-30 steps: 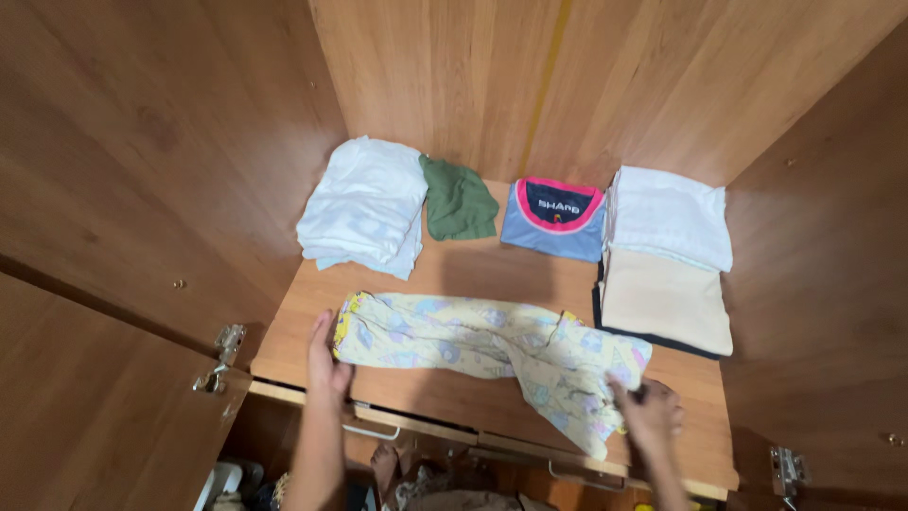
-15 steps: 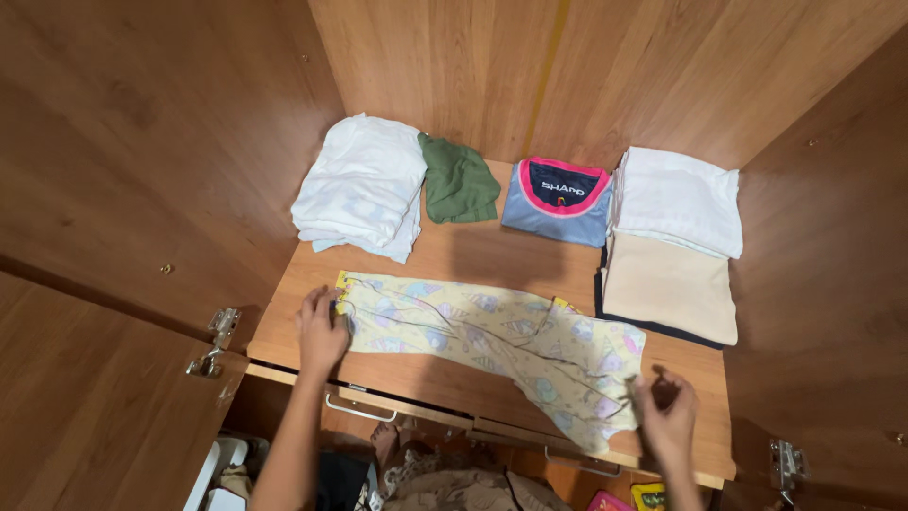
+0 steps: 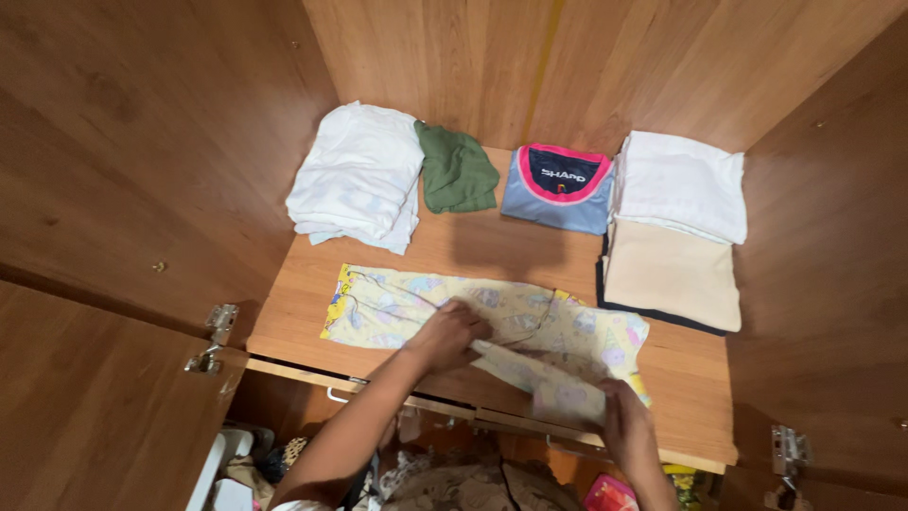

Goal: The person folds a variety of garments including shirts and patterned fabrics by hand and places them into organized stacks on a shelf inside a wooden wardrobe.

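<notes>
Since the earlier frame our left hand [image 3: 452, 333] has slid to the middle of the cloth [image 3: 407, 305] on the shelf [image 3: 284, 331], fingers pressing flat, while our right hand [image 3: 624, 428] pinches the near end, so we fold over evenly.

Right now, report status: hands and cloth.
Left hand pressing yellow printed cloth on wooden shelf. Right hand gripping its folded corner. Folded piles behind, apart.
</notes>
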